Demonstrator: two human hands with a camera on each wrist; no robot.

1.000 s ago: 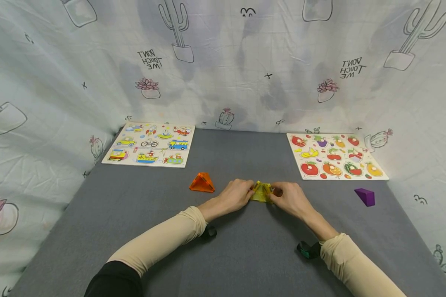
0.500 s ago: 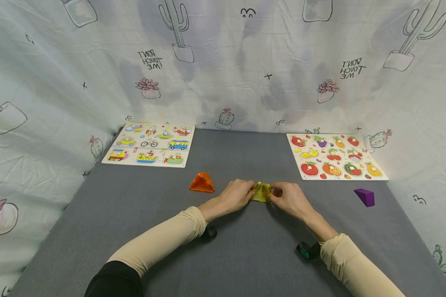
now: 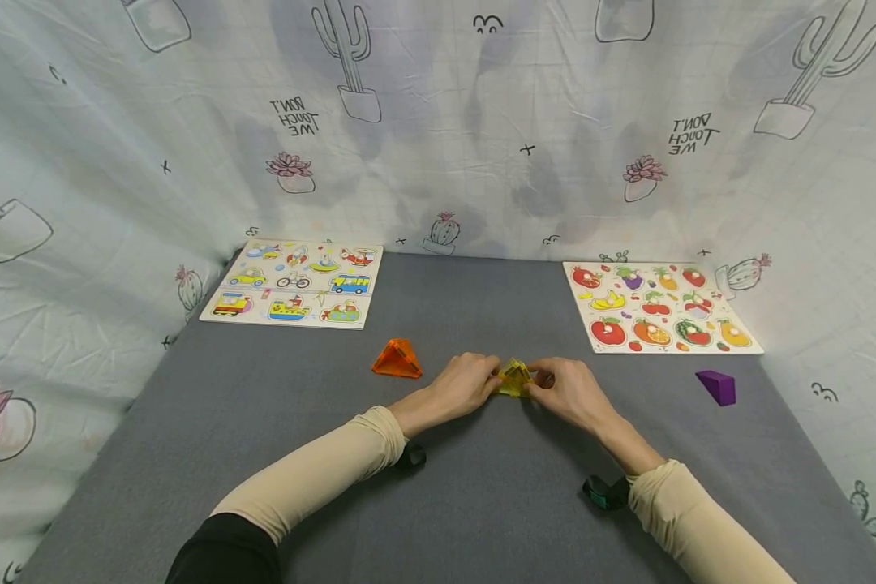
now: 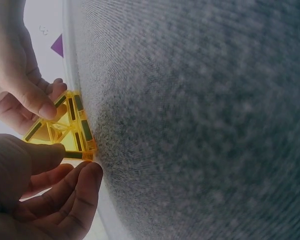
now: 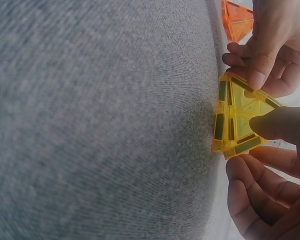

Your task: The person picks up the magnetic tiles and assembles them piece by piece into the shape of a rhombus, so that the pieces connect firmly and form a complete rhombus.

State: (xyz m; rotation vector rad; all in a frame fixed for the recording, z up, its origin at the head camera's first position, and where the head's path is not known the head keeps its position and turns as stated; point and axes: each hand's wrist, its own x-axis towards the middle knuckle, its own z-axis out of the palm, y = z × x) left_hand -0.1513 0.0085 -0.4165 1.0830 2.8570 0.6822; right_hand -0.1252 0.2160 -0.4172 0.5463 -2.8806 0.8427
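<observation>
1. On my head feed I have the yellow piece, a see-through pyramid-like shape, in front of the person near the middle of the bench. My wrist views show its triangular panels, with dark strips along the edges and the base against the grey surface.
2. The left grip is pinching the yellow piece on its left side; from the left wrist I see the thumb pressed on a panel and the other fingers curled beneath.
3. The right grip is grasping the same piece from the right, thumb on a panel, fingers curled, so the piece lies between the two.
4. I see the orange piece, also see-through and pointed, on the bench just left of the left grip, touching neither it nor the yellow piece.
5. The purple block lies well to the right of the right grip, near the fruit board.
6. That board is at the far right; the vehicle board is at the far left, both flat.
7. Behind them I get a pale backdrop with cactus drawings.
8. Beige sleeves cover both forearms.
</observation>
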